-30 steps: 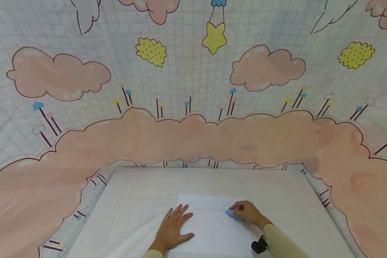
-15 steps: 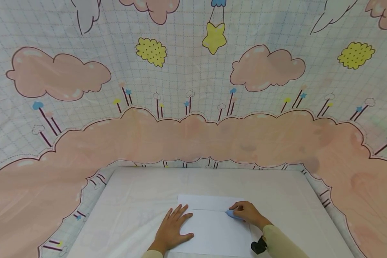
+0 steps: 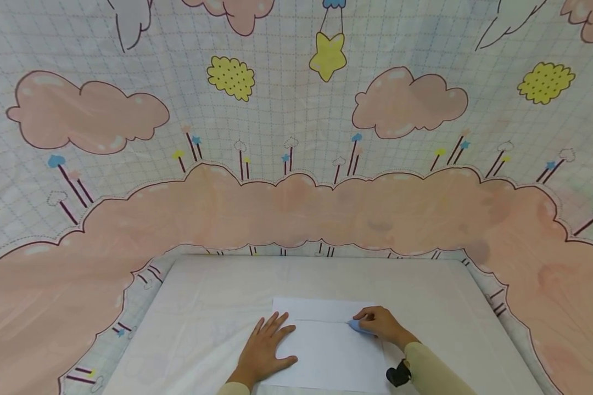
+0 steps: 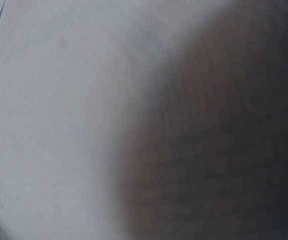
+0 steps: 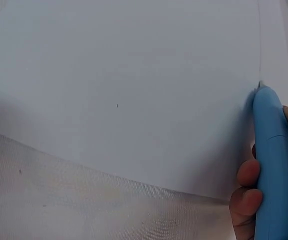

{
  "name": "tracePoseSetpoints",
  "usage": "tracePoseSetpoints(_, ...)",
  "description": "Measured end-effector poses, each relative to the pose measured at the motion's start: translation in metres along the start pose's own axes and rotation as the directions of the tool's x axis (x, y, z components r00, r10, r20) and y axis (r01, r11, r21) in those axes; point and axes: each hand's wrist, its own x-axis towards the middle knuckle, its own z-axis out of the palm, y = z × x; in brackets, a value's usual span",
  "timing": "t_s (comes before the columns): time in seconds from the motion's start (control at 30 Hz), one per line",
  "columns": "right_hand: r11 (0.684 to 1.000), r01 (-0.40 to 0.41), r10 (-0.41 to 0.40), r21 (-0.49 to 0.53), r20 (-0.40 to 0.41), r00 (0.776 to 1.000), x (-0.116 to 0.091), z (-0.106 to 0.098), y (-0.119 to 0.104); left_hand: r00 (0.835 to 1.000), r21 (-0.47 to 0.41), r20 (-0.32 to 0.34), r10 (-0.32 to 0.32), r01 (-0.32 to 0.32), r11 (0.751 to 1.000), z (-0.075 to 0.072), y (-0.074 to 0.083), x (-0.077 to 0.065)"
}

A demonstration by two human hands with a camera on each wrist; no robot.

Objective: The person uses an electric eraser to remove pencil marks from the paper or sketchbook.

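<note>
A sheet of white paper (image 3: 326, 356) lies on the white-covered table, with a thin dark line (image 3: 321, 321) running across its upper part. My left hand (image 3: 264, 354) rests on the paper's left side, fingers spread. In the left wrist view a dark blur fills the right side. My right hand (image 3: 380, 325) grips a blue utility knife (image 5: 276, 165) near the paper's right edge. The knife's small pointed tip touches the paper at the end of the line in the right wrist view. Its fingers and thumb wrap around the handle, hiding part of it.
The white table cover (image 3: 217, 296) extends around the paper. A black heart-shaped piece (image 3: 398, 374) hangs at the right sleeve (image 3: 432, 370). Behind the table stands a cloth backdrop (image 3: 296, 214) printed with clouds and stars.
My right hand and the utility knife have shifted very slightly to the right, and the line reaches a little farther. My left hand stays in place.
</note>
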Motion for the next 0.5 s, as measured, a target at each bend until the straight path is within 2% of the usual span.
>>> tracePoseSetpoints(0.17, 1.0, -0.001, 0.001, 0.014, 0.008, 1.0, 0.0032, 0.0031, -0.0008, 1.0, -0.01, 0.009, 0.001, -0.001, 1.0, -0.0024, 0.0007, 0.0002)
tracePoseSetpoints(0.37, 1.0, 0.002, -0.002, 0.012, 0.005, 1.0, 0.0038, 0.0068, -0.0047, 1.0, -0.026, -0.013, 0.006, -0.006, 1.0, -0.0018, 0.001, -0.0001)
tracePoseSetpoints(0.5, 1.0, -0.008, 0.008, 0.016, 0.006, 1.0, 0.0033, 0.0072, -0.0046, 1.0, -0.03, 0.001, -0.002, 0.002, 1.0, -0.0015, 0.0003, -0.0004)
